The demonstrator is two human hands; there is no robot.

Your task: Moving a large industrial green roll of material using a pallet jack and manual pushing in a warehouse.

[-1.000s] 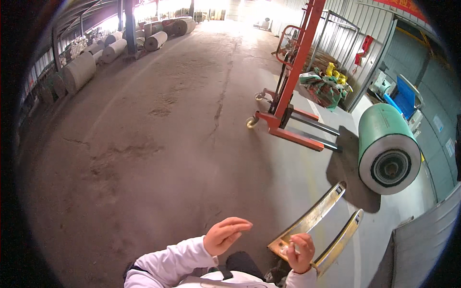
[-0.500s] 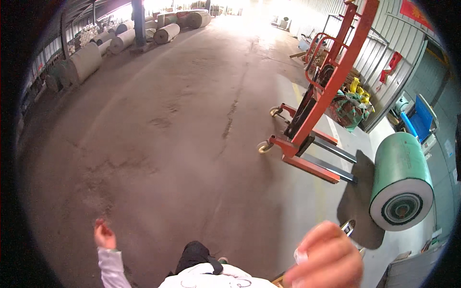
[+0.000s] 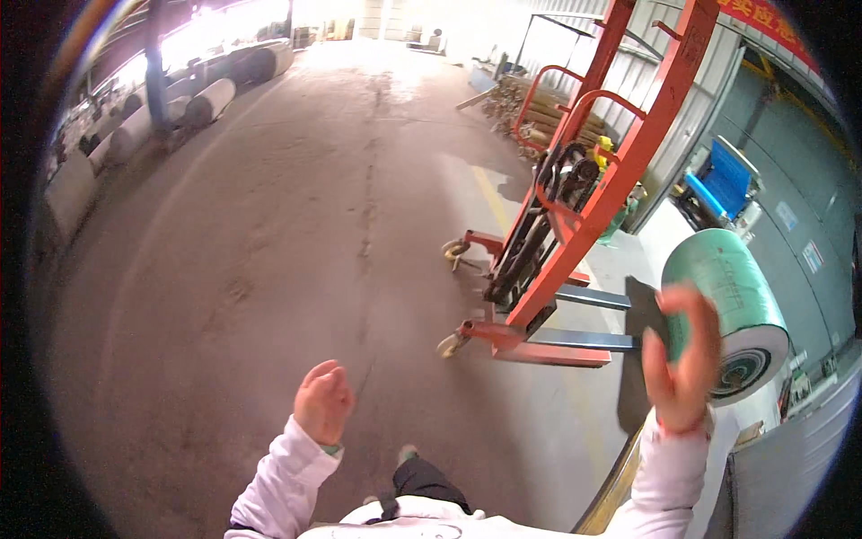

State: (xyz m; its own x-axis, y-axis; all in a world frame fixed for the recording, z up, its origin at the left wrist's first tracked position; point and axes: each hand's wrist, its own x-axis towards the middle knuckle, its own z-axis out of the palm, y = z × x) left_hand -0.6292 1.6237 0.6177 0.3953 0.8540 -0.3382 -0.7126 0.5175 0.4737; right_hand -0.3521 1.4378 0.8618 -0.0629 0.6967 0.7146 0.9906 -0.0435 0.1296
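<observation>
My left hand is raised over the floor near the lower middle, its fingers loosely curled together and nothing showing in them. My right hand, a little blurred, is lifted at the right with thumb and fingers apart and holds nothing. Behind that hand lies a large roll with green wrapping and a pale end around a dark core; the hand hides part of it. An orange pallet stacker stands left of the roll, and its two steel forks point toward it.
Large pale rolls line the far left side by a post. Long brown bundles are stacked behind the stacker. A blue-topped machine stands at the right by a grey wall. A yellowish edge runs beside my right forearm.
My view has turned to the right, and the stacker and roll appear further left. Both hands are raised higher; the left is nearer the middle, and the right has opened from a curled shape.
</observation>
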